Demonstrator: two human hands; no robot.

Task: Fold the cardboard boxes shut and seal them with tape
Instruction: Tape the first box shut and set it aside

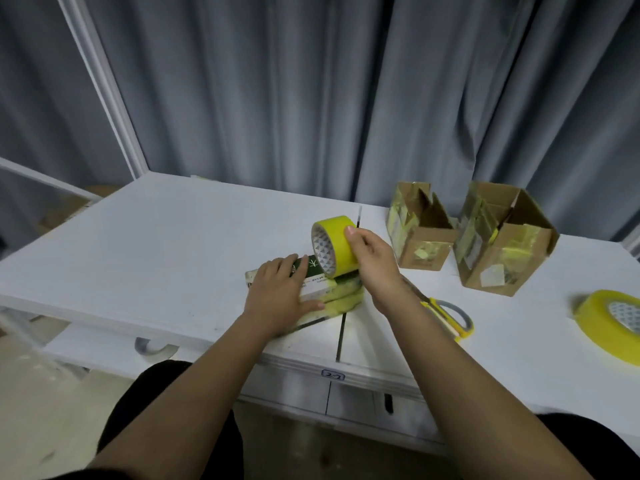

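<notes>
— Taping already? How far along?
— Left hand (277,289) is pressing flat on the slim green-and-white carton (311,280) at the white table's (156,244) near edge; right hand (372,258) is gripping the yellow tape roll (334,245) on it.
— And the rest?
— Two brown cardboard boxes (420,233) are standing open, flaps up, apparently waiting.

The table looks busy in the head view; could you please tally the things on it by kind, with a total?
Yellow tape rolls: 2, one held by the right hand at, one lying flat at
Open brown cardboard boxes: 2, at and
Flat green and white box under the left hand: 1, at
Yellow-handled scissors: 1, at
Total: 6
</notes>
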